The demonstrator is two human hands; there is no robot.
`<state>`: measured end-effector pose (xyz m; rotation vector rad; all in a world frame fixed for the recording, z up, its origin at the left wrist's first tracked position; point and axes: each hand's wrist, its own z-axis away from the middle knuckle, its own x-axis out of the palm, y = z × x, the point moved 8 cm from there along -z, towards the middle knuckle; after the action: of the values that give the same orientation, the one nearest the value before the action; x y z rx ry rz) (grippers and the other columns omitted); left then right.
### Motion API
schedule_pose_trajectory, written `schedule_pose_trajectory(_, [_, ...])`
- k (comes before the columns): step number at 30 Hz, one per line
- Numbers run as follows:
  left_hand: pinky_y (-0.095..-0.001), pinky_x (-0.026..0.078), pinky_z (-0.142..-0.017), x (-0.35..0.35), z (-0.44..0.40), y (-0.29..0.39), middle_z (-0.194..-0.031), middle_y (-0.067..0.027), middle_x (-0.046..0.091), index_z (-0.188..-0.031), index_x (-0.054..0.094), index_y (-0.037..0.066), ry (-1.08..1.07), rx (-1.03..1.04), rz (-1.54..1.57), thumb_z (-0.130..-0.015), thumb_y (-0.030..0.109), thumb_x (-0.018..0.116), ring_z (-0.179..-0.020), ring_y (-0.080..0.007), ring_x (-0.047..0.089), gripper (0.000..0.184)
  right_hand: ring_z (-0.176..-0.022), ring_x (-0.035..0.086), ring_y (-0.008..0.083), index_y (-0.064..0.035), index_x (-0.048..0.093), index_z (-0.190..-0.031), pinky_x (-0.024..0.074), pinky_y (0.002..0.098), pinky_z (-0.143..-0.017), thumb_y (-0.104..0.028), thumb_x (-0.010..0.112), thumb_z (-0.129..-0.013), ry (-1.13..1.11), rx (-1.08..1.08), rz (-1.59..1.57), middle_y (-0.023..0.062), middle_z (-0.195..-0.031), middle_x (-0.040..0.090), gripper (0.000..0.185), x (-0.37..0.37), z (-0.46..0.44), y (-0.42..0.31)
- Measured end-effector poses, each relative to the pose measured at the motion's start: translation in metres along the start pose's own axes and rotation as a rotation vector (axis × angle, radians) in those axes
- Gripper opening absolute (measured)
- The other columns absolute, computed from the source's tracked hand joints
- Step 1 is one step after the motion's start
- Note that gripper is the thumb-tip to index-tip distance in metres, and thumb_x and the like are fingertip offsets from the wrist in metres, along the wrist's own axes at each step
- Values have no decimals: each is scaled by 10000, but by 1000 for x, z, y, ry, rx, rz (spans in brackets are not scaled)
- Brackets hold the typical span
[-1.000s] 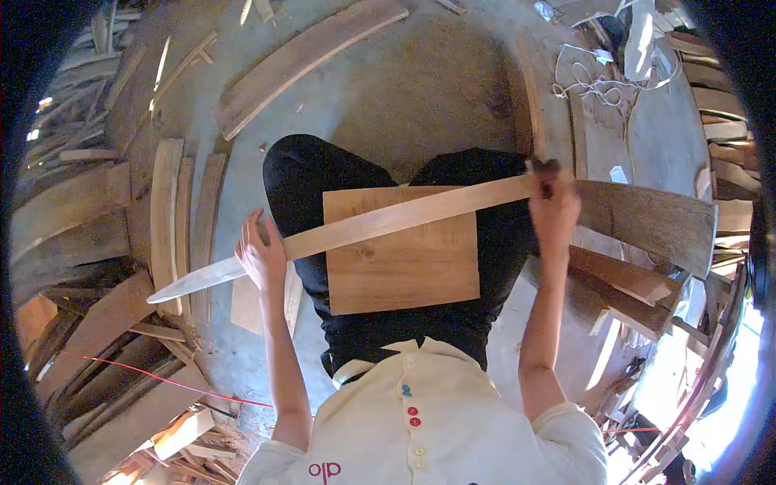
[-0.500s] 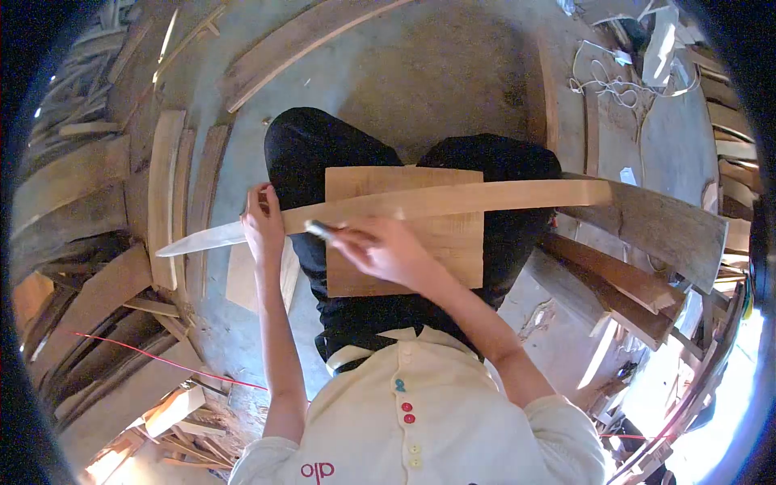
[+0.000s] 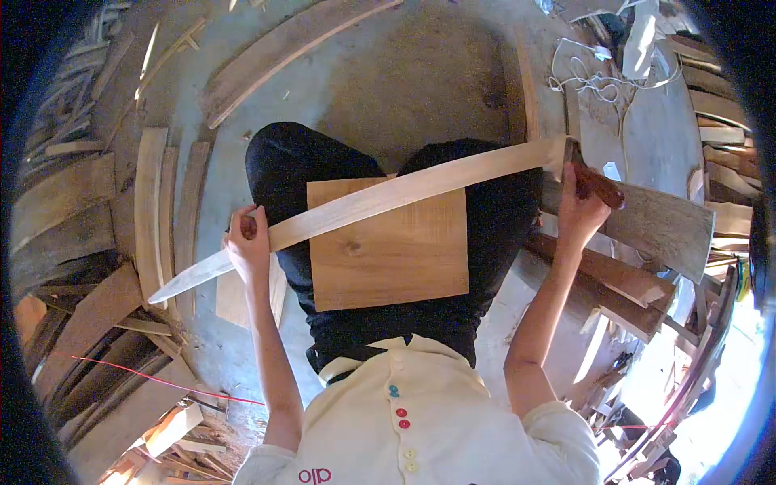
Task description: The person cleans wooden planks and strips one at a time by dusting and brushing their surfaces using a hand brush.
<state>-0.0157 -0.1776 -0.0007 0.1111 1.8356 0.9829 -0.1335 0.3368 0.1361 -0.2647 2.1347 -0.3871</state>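
Note:
A long, slightly curved pale wooden strip lies slantwise above my lap, its far left part narrowing to a tip. Closed on its left part is my left hand, fingertips pinched together. At the strip's right end my right hand is wrapped round a tool with a reddish-brown handle and a dark head, which meets the wood there. Beneath the strip, a square wooden board rests across my thighs.
Curved planks lie on the floor at left, with a longer plank beyond my knees. Wide boards are at right. A white cable is coiled at upper right. A red string crosses the lower left.
My right hand has moved from over the middle of the strip to its right end with the tool. The strip's right end is now tilted farther from me.

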Motion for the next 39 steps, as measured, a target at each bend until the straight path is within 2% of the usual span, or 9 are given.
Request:
schedule_pose_trajectory(3, [-307, 419, -567, -1, 0, 1, -560, -6, 545, -860, 662, 111, 37, 12, 8, -805, 206, 697, -498, -133, 505, 115, -621, 648, 270, -19, 677, -777, 514, 336, -594, -182, 682, -797, -4, 181, -140, 153, -705, 657, 165, 34, 10, 18])
schedule_pose_trajectory(9, [-298, 416, -542, -16, -4, 34, -540, 10, 528, -854, 664, 120, 91, 84, -163, -792, 210, 711, -490, -125, 503, 119, -890, 592, 350, -95, 524, -1175, 485, 444, -803, -143, 671, -688, -609, -333, -306, 165, -972, 610, 511, 102, 95, -141])
schedule_pose_trajectory(11, [-290, 407, -520, -17, -5, 37, -537, 10, 529, -858, 664, 118, 104, 119, -185, -788, 211, 716, -484, -118, 499, 128, -696, 604, 320, -60, 629, -892, 500, 416, -614, -108, 646, -782, -676, -344, -677, 138, -765, 623, 121, 102, 128, -186])
schedule_pose_trajectory(13, [-277, 393, -492, -14, -9, 31, -533, 5, 527, -866, 665, 109, 103, 122, -160, -785, 209, 722, -475, -107, 492, 141, -637, 600, 295, -69, 636, -868, 498, 389, -559, -108, 664, -779, -769, -366, -811, 122, -761, 620, 101, 111, 151, -222])
schedule_pose_trajectory(19, [-236, 365, -463, 2, -12, 2, -517, -9, 509, -899, 665, 75, -48, -34, 29, -787, 183, 730, -461, -70, 460, 169, -710, 633, 288, -61, 655, -931, 526, 383, -647, -163, 682, -741, -709, -121, -672, 128, -792, 656, 217, 113, 96, -171])
schedule_pose_trajectory(24, [-238, 352, -447, -1, -10, 10, -514, 3, 487, -875, 668, 72, 12, 3, 86, -782, 166, 734, -446, -64, 429, 148, -565, 591, 199, -11, 660, -755, 453, 314, -533, -169, 694, -773, -259, -73, -236, 110, -665, 630, 162, 62, -1, -49])
schedule_pose_trajectory(25, [-238, 349, -443, -4, -10, 12, -512, 3, 483, -868, 669, 71, 30, 19, 73, -781, 163, 735, -442, -64, 424, 143, -610, 625, 271, -9, 658, -765, 483, 350, -581, -228, 693, -786, -184, -99, 109, 142, -674, 630, 223, 56, -14, -19])
schedule_pose_trajectory(29, [-237, 350, -438, -6, -15, 17, -500, -5, 488, -844, 672, 70, 38, 69, 31, -765, 163, 748, -432, -59, 437, 144, -614, 630, 330, -32, 638, -786, 494, 411, -583, -296, 659, -810, -66, -25, 83, 153, -675, 642, 267, 41, -46, 64])
schedule_pose_trajectory(39, [-269, 381, -469, -12, -20, 40, -497, -5, 504, -802, 675, 96, 14, 153, -48, -713, 171, 779, -415, -116, 463, 156, -847, 609, 367, -5, 609, -956, 497, 460, -742, -168, 640, -698, -448, -451, -165, 190, -960, 633, 307, 117, 86, -148])
